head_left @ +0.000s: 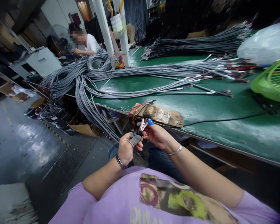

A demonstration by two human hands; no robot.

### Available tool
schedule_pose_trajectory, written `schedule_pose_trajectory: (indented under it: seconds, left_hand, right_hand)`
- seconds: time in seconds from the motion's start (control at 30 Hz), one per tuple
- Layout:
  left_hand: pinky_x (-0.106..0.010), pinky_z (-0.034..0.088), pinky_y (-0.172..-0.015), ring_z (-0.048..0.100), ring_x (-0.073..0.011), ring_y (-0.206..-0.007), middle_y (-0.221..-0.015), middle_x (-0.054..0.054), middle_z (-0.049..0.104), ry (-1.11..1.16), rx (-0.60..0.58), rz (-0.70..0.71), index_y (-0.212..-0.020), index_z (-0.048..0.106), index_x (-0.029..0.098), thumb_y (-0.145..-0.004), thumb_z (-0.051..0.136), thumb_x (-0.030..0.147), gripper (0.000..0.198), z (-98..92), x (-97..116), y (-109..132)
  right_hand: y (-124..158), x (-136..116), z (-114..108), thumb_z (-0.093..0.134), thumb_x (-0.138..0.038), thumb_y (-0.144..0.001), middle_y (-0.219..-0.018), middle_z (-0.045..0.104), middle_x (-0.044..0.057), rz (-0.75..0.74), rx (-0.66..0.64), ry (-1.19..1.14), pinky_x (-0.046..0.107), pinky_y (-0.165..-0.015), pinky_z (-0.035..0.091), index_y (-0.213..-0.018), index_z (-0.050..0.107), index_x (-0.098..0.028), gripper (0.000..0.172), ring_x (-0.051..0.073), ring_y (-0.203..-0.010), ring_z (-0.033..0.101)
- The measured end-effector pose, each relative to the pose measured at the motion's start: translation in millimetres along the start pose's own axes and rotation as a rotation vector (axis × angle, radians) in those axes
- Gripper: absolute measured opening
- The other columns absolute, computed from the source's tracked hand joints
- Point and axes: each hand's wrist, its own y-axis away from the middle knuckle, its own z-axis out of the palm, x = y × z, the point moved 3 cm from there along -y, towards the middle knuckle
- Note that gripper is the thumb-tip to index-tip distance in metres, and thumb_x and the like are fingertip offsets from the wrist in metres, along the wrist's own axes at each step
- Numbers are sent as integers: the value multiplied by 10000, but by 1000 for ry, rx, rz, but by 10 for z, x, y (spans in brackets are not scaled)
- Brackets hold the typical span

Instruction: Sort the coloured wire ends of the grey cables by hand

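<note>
My left hand is closed around a cable end, with grey covers on some of its fingers. Thin coloured wires fan out above its fingertips. Close by on the right, my right hand wears a blue cover on the thumb. Its fingers are bent together near a reddish wire end, though what they pinch is partly hidden. A pale pink clip is at the right fingertips; I cannot tell whether it is held or only beside them. Long grey cables hang over the table edge toward my left hand.
On the green table, a taped cardboard-wrapped block lies at the front edge with red and black leads. Behind it are grey cable bundles, a dark bundle, a plastic bag and a green fan. A person sits at far left.
</note>
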Motion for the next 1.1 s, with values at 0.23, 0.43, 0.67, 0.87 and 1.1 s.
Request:
schedule_pose_trajectory:
  seconds: [0.23, 0.43, 0.67, 0.87, 1.1]
  left_hand:
    - [-198, 395, -400, 529, -89, -390, -522, -3, 616, -1, -25, 23, -673, 611, 130, -717, 689, 358, 245, -25, 13, -32]
    - [-205, 403, -403, 519, -86, -383, -519, 2, 611, -20, -48, -6, -634, 575, 137, -685, 709, 414, 312, 8, -5, -93]
    - [-200, 397, -399, 516, -84, -373, -513, 1, 610, -70, -48, -51, -648, 579, 137, -671, 709, 434, 324, 19, -100, -155]
    - [-203, 394, -394, 514, -86, -368, -508, 1, 610, -64, -49, -51, -654, 581, 138, -671, 710, 443, 332, 8, -90, -136]
    - [-206, 406, -410, 527, -91, -391, -521, -4, 619, -35, -1, -19, -628, 571, 145, -698, 700, 397, 292, -66, -120, -34]
  right_hand:
    - [21, 17, -12, 602, -614, -738, -578, 550, -5, -338, 213, 261, 239, -521, 375, -655, 638, -173, 450, 105, -533, 440]
    - [-87, 85, 29, 626, -635, -710, -635, 600, 13, -110, 40, -31, 277, -561, 449, -775, 662, -175, 466, 128, -563, 523]
    - [-145, 101, 36, 700, -590, -662, -601, 595, 6, -135, 138, -140, 251, -515, 418, -685, 624, -171, 426, 118, -534, 515]
    - [-77, 142, 10, 591, -660, -721, -651, 607, 19, -78, 60, -128, 272, -564, 466, -734, 624, -187, 474, 131, -565, 532]
    - [230, 241, -166, 735, -547, -642, -773, 637, 36, -85, -25, 87, 265, -616, 454, -837, 665, -175, 425, 120, -631, 536]
